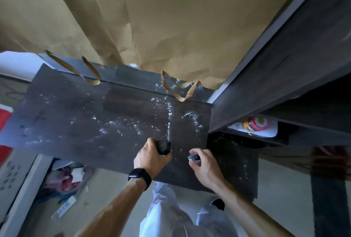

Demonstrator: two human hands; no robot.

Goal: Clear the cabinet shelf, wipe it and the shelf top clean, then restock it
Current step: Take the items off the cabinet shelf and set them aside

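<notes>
Low in the middle of the frame, my left hand (150, 158) is closed around a small dark rounded-square object (163, 147); my right hand (204, 164) pinches a small grey-and-black piece (193, 157). Both hover over the dark wood-grain shelf top (76, 122), speckled with white droplets. Crinkled brown paper bags (152, 18) fill the upper frame. I can read no writing.

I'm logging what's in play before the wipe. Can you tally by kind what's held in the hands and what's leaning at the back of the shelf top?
Brown paper bags leaning at the back: 2
Small dark objects in hand: 2, one in the left hand, one in the right hand
Total: 4
</notes>
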